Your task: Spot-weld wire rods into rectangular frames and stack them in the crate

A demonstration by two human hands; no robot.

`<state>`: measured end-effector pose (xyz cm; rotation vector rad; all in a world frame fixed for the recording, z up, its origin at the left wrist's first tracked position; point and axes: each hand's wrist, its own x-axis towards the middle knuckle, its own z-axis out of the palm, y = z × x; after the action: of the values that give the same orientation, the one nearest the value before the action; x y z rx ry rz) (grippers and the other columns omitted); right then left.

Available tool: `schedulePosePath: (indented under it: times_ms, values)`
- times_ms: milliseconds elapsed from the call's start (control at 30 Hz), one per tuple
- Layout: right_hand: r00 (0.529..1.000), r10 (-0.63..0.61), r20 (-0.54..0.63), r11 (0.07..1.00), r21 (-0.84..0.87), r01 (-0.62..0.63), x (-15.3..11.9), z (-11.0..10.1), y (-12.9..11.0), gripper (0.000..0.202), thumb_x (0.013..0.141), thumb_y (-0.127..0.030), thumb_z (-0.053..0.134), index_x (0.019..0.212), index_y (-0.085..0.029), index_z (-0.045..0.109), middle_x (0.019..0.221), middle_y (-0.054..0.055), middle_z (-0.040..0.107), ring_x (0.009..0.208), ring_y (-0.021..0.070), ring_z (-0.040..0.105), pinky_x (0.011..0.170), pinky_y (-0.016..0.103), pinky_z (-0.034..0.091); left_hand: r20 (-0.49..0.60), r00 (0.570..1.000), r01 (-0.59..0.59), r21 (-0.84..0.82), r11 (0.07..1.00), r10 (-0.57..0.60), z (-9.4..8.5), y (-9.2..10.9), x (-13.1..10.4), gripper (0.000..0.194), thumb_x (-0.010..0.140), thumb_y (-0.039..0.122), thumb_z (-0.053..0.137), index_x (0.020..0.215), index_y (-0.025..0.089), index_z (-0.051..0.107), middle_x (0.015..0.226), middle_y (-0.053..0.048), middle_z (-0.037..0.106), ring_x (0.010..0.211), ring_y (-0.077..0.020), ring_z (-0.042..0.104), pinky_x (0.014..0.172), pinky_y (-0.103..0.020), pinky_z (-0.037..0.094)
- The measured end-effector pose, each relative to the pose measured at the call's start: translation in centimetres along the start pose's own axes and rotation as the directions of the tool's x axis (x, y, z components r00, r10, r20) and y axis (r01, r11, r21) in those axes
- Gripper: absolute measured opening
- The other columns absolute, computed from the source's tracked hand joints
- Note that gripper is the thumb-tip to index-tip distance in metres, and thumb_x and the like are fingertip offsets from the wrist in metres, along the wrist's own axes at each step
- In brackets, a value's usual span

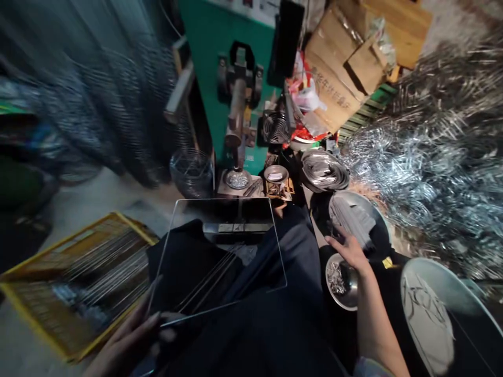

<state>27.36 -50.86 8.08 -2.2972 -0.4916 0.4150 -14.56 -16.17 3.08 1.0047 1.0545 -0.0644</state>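
Note:
My left hand is closed around the lower left corner of a thin rectangular wire frame. The frame lies tilted over my lap, one side bent inward at the lower right. My right hand, with fingers apart, reaches over a round pan holding a bundle of flat grey strips. Its fingertips are by the strips' near edge; whether they touch cannot be told. Just below that hand stands a metal bowl with small metal pieces. Ahead is a green machine with a small dish of bits under its rod.
On the left a yellow crate holds long wire pieces. Coiled strips lie beyond the pan, and a cardboard box stands behind. A heap of tangled wire rises at right, above a large basin.

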Motion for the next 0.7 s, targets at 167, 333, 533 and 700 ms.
schedulePosePath:
  times_ms: [167, 333, 533, 700]
  values:
    - [0.983, -0.178, -0.039, 0.984, -0.040, 0.176, -1.0, -0.2, -4.6, 0.073, 0.081, -0.053, 0.069, 0.142, -0.018, 0.053, 0.136, 0.012, 0.061, 0.127, 0.0319, 0.056, 0.110, 0.047, 0.043, 0.009, 1.000, -0.022, -0.238, 0.971, 0.025, 0.8, -1.7, 2.0, 0.112, 0.058, 0.057, 0.080, 0.148, 0.058, 0.014, 0.059, 0.008, 0.066, 0.049, -0.0182, 0.058, 0.041, -0.025, 0.041]
    - [0.924, -0.378, 0.053, 0.921, -0.076, 0.381, -2.7, 0.2, -8.1, 0.064, 0.085, -0.045, 0.069, 0.142, -0.022, 0.053, 0.142, 0.010, 0.056, 0.134, 0.0311, 0.049, 0.113, 0.046, 0.040, 0.065, 0.990, -0.092, -0.369, 0.925, 0.124, 2.0, -1.1, 1.8, 0.106, 0.068, 0.044, 0.081, 0.152, 0.049, 0.016, 0.077, 0.003, 0.071, 0.053, -0.0135, 0.061, 0.041, -0.018, 0.042]
    - [0.824, -0.553, 0.123, 0.812, -0.144, 0.566, -4.8, 0.8, -10.9, 0.066, 0.085, -0.034, 0.071, 0.146, -0.024, 0.048, 0.145, 0.011, 0.053, 0.134, 0.0307, 0.050, 0.112, 0.050, 0.042, 0.135, 0.970, -0.146, -0.350, 0.925, 0.204, 3.6, 0.3, 1.3, 0.115, 0.072, 0.024, 0.081, 0.157, 0.036, 0.005, 0.085, -0.009, 0.075, 0.063, -0.0224, 0.070, 0.046, -0.022, 0.049]
    - [0.653, -0.636, 0.410, 0.712, -0.014, 0.702, -5.1, 6.0, -13.2, 0.069, 0.085, -0.029, 0.071, 0.148, -0.023, 0.044, 0.148, 0.009, 0.050, 0.136, 0.0262, 0.047, 0.114, 0.045, 0.042, 0.138, 0.965, -0.171, -0.318, 0.933, 0.224, 5.6, 1.9, 0.3, 0.111, 0.077, 0.027, 0.077, 0.157, 0.035, 0.000, 0.086, -0.009, 0.075, 0.067, -0.0235, 0.070, 0.052, -0.025, 0.052]
